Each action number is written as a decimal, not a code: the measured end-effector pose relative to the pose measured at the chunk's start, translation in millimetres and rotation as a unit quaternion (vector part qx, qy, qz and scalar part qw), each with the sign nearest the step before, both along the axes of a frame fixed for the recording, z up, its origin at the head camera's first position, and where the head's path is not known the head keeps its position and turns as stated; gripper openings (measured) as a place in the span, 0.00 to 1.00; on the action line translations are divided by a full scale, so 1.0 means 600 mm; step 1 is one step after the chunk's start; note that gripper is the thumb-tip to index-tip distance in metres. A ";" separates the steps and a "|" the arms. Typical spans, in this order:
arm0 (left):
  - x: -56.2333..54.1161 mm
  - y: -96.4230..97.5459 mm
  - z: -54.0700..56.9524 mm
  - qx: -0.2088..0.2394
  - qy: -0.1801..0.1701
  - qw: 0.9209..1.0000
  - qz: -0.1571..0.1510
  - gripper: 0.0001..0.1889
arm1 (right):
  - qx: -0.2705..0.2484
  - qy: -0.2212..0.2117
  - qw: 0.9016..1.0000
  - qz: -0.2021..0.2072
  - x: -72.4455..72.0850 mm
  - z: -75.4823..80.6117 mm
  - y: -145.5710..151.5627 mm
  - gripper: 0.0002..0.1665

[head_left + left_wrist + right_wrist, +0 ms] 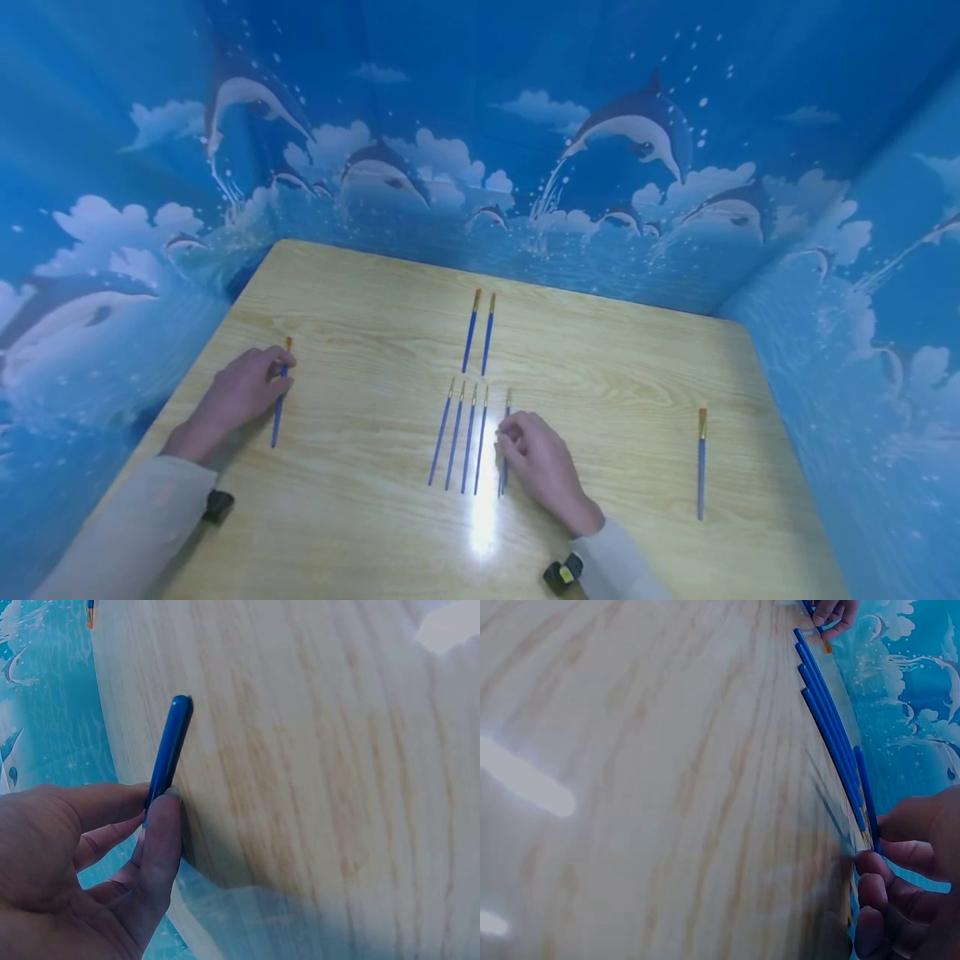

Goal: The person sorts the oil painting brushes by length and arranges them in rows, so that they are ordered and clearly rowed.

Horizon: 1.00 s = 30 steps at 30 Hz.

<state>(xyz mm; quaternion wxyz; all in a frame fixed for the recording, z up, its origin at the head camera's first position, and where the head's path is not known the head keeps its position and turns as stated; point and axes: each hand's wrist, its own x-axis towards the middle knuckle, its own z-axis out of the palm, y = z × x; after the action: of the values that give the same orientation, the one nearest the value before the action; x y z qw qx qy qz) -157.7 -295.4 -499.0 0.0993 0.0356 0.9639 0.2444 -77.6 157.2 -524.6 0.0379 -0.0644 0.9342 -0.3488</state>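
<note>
Near the tabletop's left edge, the left hand hides the middle of its brush in the head view; in the left wrist view that brush's bristles are out of sight. The right hand covers much of another brush. The bristles on the 4 thin brushes are too small to tell their shape. The head view's bottom cuts off the tabletop's near edge and both sleeves.

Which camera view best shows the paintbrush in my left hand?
The head view: the paintbrush shows from orange bristles to handle end, with your left hand covering part of its middle. The left wrist view shows just the blue handle close up; the right wrist view catches it small at the top edge.
</note>
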 end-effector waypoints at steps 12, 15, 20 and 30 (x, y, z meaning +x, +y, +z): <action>-0.002 0.001 0.001 0.005 -0.014 1.000 0.005 0.20 | 0.050 0.050 0.997 0.029 -0.004 -0.002 -0.026 0.04; 0.000 0.000 0.000 0.007 -0.009 1.000 0.004 0.20 | 0.066 0.056 0.996 0.030 -0.004 -0.004 -0.031 0.05; 0.001 -0.001 -0.001 0.011 -0.008 1.000 0.001 0.19 | 0.084 0.065 0.994 0.029 -0.004 -0.007 -0.036 0.05; 0.000 -0.002 -0.001 0.013 -0.008 1.000 0.004 0.19 | 0.093 0.072 0.993 0.022 -0.003 -0.008 -0.039 0.04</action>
<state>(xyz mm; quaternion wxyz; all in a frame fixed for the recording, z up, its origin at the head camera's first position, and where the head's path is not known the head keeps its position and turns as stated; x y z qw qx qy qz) -157.5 -296.5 -499.5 0.1052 0.0313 0.9599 0.2579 -79.5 133.6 -529.1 -0.0158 -0.1057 0.9613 -0.2539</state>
